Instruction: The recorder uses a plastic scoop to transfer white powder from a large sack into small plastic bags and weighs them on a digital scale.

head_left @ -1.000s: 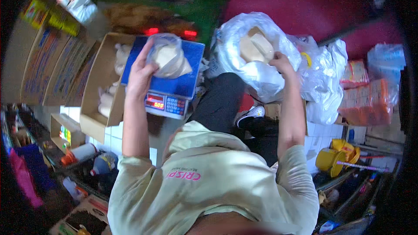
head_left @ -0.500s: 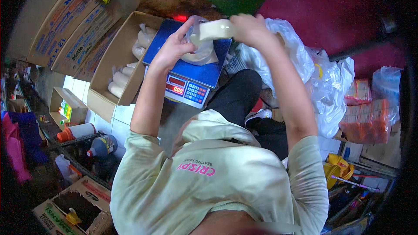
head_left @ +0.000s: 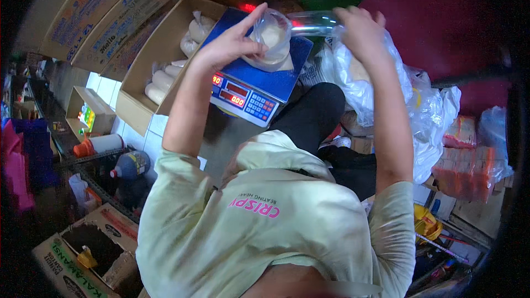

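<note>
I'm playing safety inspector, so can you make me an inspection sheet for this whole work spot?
Surface: blue scale platform bears the small bag.
Job's things: small bag, clear plastic, pale contents; clear container tipped sideways at its mouth; large open bag; carton with filled bags.
Clutter: orange-red packets; dark bottle, red-capped.
Hands: left hand, thumb and forefinger apart at the small bag, grip unclear; right hand, blurred, holds the clear container.
Cables: nothing seen.
Surroundings: white floor tiles; large cardboard boxes behind the carton.
</note>
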Demonstrator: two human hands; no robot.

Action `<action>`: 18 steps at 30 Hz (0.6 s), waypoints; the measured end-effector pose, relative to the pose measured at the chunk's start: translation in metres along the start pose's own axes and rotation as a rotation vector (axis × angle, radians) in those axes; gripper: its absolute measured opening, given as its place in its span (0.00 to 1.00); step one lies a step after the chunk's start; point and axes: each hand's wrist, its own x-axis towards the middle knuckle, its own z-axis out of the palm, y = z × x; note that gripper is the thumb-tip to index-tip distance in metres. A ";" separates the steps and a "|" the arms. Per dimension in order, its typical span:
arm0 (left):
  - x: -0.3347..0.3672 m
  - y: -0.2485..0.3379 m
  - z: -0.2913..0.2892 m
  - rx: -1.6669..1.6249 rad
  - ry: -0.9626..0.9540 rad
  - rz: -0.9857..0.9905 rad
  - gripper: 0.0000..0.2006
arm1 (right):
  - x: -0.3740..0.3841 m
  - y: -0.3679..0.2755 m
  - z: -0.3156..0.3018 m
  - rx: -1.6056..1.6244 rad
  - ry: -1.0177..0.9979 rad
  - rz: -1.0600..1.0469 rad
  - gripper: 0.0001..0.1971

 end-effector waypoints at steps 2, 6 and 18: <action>0.003 0.015 -0.004 0.191 -0.007 0.060 0.42 | -0.023 0.047 0.028 0.146 -0.030 0.154 0.23; -0.001 0.040 -0.011 0.333 0.000 -0.031 0.36 | -0.070 0.122 0.068 0.394 -0.226 0.423 0.28; 0.010 0.024 -0.002 0.514 0.111 -0.067 0.29 | -0.097 0.185 0.219 0.168 -0.442 0.617 0.20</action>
